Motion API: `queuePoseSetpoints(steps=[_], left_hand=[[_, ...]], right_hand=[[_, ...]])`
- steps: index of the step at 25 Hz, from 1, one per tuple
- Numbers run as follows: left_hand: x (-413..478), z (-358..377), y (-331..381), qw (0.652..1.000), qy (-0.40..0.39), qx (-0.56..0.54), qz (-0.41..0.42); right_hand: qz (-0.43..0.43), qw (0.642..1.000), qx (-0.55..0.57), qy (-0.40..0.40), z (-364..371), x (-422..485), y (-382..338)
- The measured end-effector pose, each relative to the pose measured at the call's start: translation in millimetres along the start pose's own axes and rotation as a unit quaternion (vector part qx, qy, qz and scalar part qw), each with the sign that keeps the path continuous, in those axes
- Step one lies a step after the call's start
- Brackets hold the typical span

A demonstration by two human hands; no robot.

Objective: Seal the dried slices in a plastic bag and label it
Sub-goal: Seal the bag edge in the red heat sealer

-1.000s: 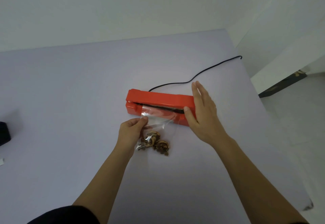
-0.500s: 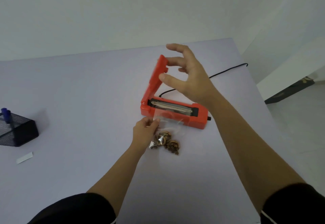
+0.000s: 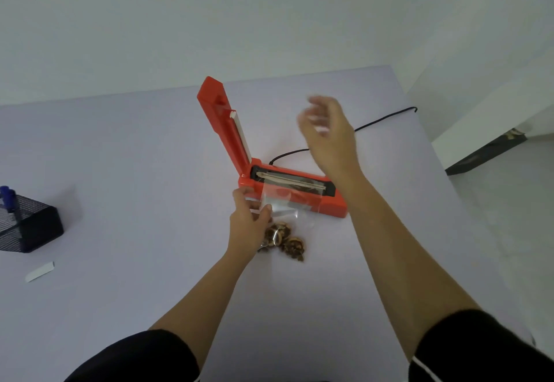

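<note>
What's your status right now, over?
Left hand pinches bag, mouth laid on sealer, lid up. Right hand free above. Nothing blocking.

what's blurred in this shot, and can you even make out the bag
Head view: motion blur smears the right hand, its fingertips indistinct; the left hand, sealer and dried slices are sharp; the clear plastic bag shows only by faint edges and glints; lighting is soft, with weak shadows on the table.

Orange-red sealer — brown dried slices, clear bag, black mesh holder, lilac table
</note>
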State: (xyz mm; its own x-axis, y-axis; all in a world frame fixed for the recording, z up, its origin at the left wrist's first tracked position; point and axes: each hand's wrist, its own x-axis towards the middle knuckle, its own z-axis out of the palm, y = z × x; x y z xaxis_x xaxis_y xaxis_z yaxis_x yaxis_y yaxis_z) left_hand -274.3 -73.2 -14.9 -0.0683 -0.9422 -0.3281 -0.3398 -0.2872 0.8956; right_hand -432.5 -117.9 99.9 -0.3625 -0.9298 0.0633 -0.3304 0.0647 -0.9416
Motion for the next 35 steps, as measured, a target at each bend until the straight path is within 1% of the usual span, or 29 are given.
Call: queuePoseSetpoints(steps=[1, 2, 3, 4, 6, 8, 11, 13, 15, 18, 21, 24, 28, 30, 35], left_hand=[[0, 1, -1, 0.999, 0.0, 0.026, 0.033], [0, 2, -3, 0.996, 0.0, 0.062, 0.067], [1, 3, -4, 0.99, -0.001, 0.1, 0.099], [4, 4, -5, 0.983, -0.001, 0.135, 0.124], [7, 6, -5, 0.972, -0.001, 0.18, 0.151], [8, 8, -5, 0.962, -0.002, 0.215, 0.168], [9, 8, -2, 0.96, -0.019, 0.23, 0.155], [10, 8, 2, 0.966, -0.031, 0.225, 0.127], [10, 8, 5, 0.97, -0.037, 0.217, 0.106], [9, 9, 8, 0.973, -0.042, 0.21, 0.088], [8, 10, 12, 0.971, -0.041, 0.22, 0.087], [9, 7, 19, 0.967, -0.053, 0.236, 0.073], [11, 0, 30, 0.954, -0.106, 0.271, 0.064], [12, -3, 35, 0.952, -0.117, 0.278, 0.051], [14, -2, 36, 0.948, -0.126, 0.288, 0.039]], right_hand=[[0.052, 0.994, -0.006, 0.095, -8, -15, 20], [0.107, 0.98, -0.019, 0.168, -13, -33, 39], [0.159, 0.964, -0.035, 0.209, -13, -51, 55], [0.202, 0.953, -0.043, 0.223, -10, -68, 68], [0.255, 0.943, -0.028, 0.213, 2, -91, 87], [0.302, 0.935, 0.001, 0.187, 13, -101, 97], [0.352, 0.927, 0.056, 0.115, 20, -101, 106], [0.36, 0.929, 0.052, 0.071, 20, -99, 111], [0.354, 0.934, 0.019, 0.051, 16, -98, 110], [0.308, 0.949, -0.046, 0.058, 12, -94, 101], [0.283, 0.952, -0.088, 0.074, 12, -87, 92], [0.279, 0.952, -0.086, 0.088, 12, -84, 89], [0.284, 0.951, -0.079, 0.094, 12, -82, 91], [0.283, 0.951, -0.074, 0.099, 13, -79, 91], [0.242, 0.958, -0.112, 0.11, 14, -77, 85]])
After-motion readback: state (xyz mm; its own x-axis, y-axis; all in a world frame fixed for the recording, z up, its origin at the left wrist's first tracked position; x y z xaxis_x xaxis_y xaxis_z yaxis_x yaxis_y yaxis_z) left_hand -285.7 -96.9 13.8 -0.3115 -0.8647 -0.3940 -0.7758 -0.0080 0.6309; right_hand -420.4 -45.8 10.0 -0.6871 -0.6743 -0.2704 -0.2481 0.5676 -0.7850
